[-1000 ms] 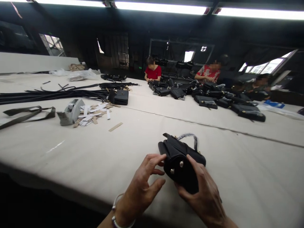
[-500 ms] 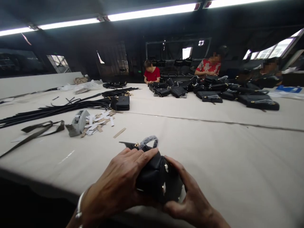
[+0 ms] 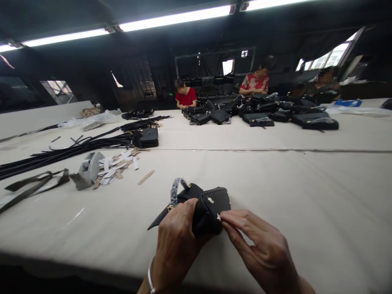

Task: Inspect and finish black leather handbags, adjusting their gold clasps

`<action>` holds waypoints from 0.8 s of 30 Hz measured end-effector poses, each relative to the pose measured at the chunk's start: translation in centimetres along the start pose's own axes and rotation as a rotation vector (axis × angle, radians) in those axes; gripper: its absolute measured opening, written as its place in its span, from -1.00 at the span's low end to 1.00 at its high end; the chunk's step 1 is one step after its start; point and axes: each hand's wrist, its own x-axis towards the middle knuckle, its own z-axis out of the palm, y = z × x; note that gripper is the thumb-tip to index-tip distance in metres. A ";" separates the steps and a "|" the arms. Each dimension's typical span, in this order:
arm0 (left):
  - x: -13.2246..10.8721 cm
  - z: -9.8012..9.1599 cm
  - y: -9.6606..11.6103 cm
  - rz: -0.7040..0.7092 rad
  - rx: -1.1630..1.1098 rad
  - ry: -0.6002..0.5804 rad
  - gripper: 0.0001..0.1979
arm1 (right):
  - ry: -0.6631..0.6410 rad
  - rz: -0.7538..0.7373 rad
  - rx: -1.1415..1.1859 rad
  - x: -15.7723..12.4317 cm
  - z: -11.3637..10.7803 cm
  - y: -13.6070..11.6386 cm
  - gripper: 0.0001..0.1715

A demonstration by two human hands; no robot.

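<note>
A small black handbag (image 3: pixel 212 204) is tipped over above the near part of the table, its panel with metal studs facing up and right. My left hand (image 3: pixel 177 241) is closed around the bag's body, its fingertips hidden. At one stud (image 3: pixel 218 217), which has a whitish scrap of film on it, thumb and forefinger of my right hand (image 3: pixel 260 245) are pinched together. Another stud (image 3: pixel 210 200) carries a similar scrap. The carry handle (image 3: pixel 175 191), wrapped in clear plastic, stands up on the bag's left side, beside the flap (image 3: pixel 159 218).
On the left are a grey tape dispenser (image 3: pixel 87 171), a heap of paper strips (image 3: pixel 114 167), black straps (image 3: pixel 76 149) and a black bag (image 3: pixel 146 138). Across the table lie several black bags (image 3: pixel 257 119). Co-workers (image 3: pixel 185 97) sit behind them.
The bag has turned so its studded panel faces more upward. My right hand has gone from cupping the bag's side to pinching at a stud. The view has swung right.
</note>
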 end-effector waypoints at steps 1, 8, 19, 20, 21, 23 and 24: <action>-0.1 0.1 0.3 0.003 0.009 0.011 -0.61 | 0.000 -0.015 -0.016 -0.1 -0.2 -0.1 -0.64; -0.6 0.4 1.2 0.044 0.055 0.052 -0.61 | 0.015 -0.086 -0.075 -0.8 -0.7 -0.1 -0.54; -1.6 1.5 1.5 0.071 0.053 0.101 -0.58 | 0.086 0.292 0.149 -0.6 -0.8 -0.3 -0.89; -1.8 1.6 1.5 0.069 0.056 0.100 -0.57 | 0.100 0.376 0.182 -0.5 -1.0 -0.2 -0.90; -1.9 1.8 1.4 0.068 0.059 0.101 -0.56 | 0.111 0.437 0.196 -0.3 -1.2 -0.2 -0.90; -2.2 2.0 1.4 0.069 0.063 0.110 -0.55 | 0.114 0.446 0.166 0.1 -1.4 -0.1 -0.91; -2.3 2.1 1.4 0.071 0.065 0.120 -0.56 | 0.106 0.399 0.130 0.3 -1.5 -0.1 -0.92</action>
